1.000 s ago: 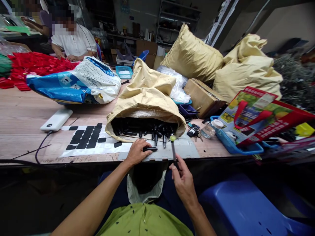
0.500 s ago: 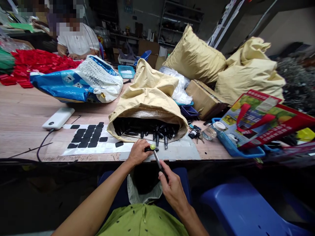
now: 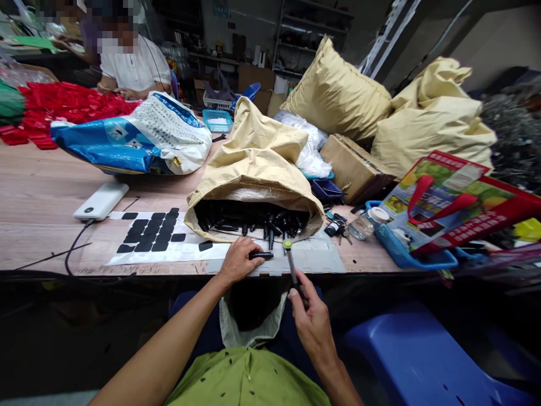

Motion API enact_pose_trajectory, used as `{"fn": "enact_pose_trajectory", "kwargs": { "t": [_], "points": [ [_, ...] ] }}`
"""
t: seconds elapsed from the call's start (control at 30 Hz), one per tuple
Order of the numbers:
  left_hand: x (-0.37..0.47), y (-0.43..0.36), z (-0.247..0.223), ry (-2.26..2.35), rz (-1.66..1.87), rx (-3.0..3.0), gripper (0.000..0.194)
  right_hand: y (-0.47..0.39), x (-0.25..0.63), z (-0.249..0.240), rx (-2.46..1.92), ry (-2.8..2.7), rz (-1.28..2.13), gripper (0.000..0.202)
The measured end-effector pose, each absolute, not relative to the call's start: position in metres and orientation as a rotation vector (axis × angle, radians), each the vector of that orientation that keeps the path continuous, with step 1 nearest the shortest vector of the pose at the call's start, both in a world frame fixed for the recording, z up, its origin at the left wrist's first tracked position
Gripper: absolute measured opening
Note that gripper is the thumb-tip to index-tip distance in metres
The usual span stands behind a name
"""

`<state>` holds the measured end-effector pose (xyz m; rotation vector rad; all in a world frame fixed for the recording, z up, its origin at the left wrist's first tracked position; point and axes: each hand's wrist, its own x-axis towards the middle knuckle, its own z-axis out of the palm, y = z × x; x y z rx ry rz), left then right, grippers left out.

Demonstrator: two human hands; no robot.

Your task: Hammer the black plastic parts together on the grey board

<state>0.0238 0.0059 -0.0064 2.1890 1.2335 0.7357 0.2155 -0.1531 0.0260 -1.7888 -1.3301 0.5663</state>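
My left hand is closed on a slim black cylindrical part, which lies along the grey board at the table's front edge. In my right hand is a small mallet with a yellow-green head, a metal shaft and a dark handle. Its head is raised to the right of the black part, apart from it. Just behind both hands, a cream cloth sack lies with its mouth facing me, full of similar black parts. Some of them spill onto the board.
A sheet with black stickers and a white power bank are to the left. To the right stand a clear jar and a blue basket. An open bag hangs below the edge. Across the table sits a person.
My right hand has moved right, taking the mallet head from over the black part to beside it. My left hand has stayed nearly still.
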Motion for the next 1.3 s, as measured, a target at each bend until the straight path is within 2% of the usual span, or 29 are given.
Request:
{"fn": "enact_pose_trajectory", "kwargs": {
  "t": [0.3,0.57,0.8,0.97,1.3],
  "points": [
    [0.023,0.006,-0.006,1.232,0.710,2.175,0.016,-0.139,0.267,0.000,-2.095,-1.189,0.375,0.065],
    [0.019,0.009,-0.009,1.160,0.711,2.149,0.014,-0.131,0.262,0.003,-2.239,-1.233,0.487,0.066],
    [0.018,0.010,-0.010,1.134,0.709,2.145,0.020,-0.129,0.264,0.017,-2.480,-1.246,0.558,0.064],
    [0.017,0.009,-0.009,1.137,0.707,2.154,0.019,-0.120,0.264,0.015,-2.443,-1.251,0.710,0.069],
    [0.017,0.007,-0.006,1.131,0.708,2.182,0.018,-0.107,0.269,0.022,-2.557,-1.340,0.663,0.066]
  ]
}}
